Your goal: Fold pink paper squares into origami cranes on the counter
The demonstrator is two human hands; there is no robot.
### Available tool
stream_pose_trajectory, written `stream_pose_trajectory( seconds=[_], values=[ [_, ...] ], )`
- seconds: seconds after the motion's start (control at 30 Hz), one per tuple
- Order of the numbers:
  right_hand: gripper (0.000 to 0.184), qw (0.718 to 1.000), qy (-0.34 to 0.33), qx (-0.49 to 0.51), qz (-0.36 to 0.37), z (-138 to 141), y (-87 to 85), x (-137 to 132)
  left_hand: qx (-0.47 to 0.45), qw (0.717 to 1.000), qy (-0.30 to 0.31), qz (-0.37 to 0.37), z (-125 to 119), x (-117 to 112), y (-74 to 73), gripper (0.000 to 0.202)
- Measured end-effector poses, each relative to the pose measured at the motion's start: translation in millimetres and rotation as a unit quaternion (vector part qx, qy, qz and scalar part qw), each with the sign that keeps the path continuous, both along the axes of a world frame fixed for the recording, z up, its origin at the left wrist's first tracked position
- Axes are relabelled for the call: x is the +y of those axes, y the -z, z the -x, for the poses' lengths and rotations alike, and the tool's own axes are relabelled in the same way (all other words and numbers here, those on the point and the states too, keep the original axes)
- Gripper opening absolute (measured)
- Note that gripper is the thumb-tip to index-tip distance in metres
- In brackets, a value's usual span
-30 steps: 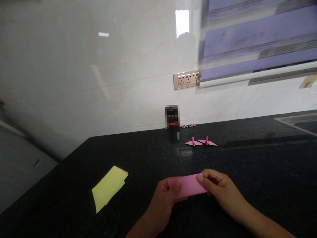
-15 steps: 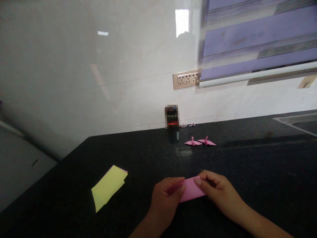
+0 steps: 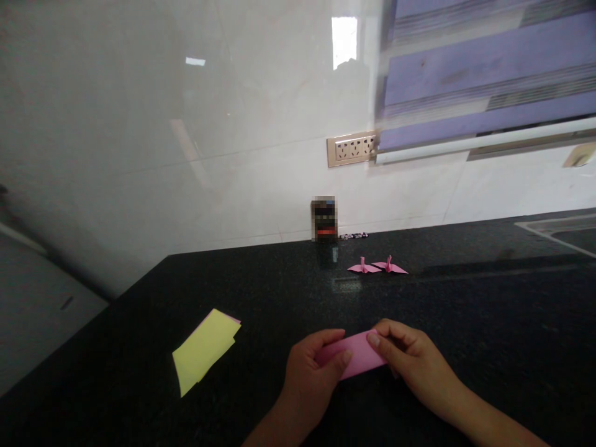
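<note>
Holding one pink paper rectangle (image 3: 362, 355) between both hands, low in the view over the dark tabletop (image 3: 261, 285). Paper taken as clock centre; 12 points to the wall (image 3: 261, 198).

Left hand (image 3: 310, 369), at 8 o'clock: closed loosely on the paper's left part. Thumb flat across the near face; index finger arched along the far edge, so a gap shows between the two with pink paper in it. Remaining fingers hidden.

Right hand (image 3: 416, 357), at 3 o'clock: pinched on the paper's right end. Thumb tip pressed near the far right corner, index finger curled behind; the others mostly tucked from sight. Whether the paper touches the tabletop: cannot tell.

Surroundings. At 9 o'clock, well apart from the left hand: yellow sheets (image 3: 205, 351), overlapping, a pinkish edge showing beneath. At 12 to 1 o'clock: two pink paper cranes (image 3: 363, 269), side by side, wings spread; contact between wing tips unclear. Beyond them, between 11 and 12: dark box-like object (image 3: 325, 220), pixelated, upright by the wall, with a small patterned strip (image 3: 354, 236) just beside its base.
</note>
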State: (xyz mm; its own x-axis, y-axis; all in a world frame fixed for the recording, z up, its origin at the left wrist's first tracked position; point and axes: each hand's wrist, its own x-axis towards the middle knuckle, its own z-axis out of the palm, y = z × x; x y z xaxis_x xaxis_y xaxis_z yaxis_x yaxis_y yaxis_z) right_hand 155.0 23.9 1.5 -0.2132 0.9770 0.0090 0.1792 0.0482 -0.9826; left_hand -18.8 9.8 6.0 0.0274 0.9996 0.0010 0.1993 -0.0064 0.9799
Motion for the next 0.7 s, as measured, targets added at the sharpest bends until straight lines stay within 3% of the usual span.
stream_pose_trajectory(
  seconds=[0.27, 0.53, 0.7],
  values=[
    [0.025, 1.0, 0.0, 0.001, 0.003, -0.7, 2.2, -1.7, 0.014, 0.999, 0.028, -0.033, -0.7, 0.8, -2.2, 0.019],
    [0.021, 0.993, -0.022, -0.069, -0.097, -1.6, 1.1, -0.5, 0.069, 0.996, 0.05, -0.04, 2.1, 2.7, 1.2, 0.019],
    [0.021, 0.993, -0.025, -0.063, -0.093, -0.9, -0.8, -1.3, 0.105, 0.992, 0.062, -0.045, 2.4, 1.5, -0.3, 0.022]
  ],
)
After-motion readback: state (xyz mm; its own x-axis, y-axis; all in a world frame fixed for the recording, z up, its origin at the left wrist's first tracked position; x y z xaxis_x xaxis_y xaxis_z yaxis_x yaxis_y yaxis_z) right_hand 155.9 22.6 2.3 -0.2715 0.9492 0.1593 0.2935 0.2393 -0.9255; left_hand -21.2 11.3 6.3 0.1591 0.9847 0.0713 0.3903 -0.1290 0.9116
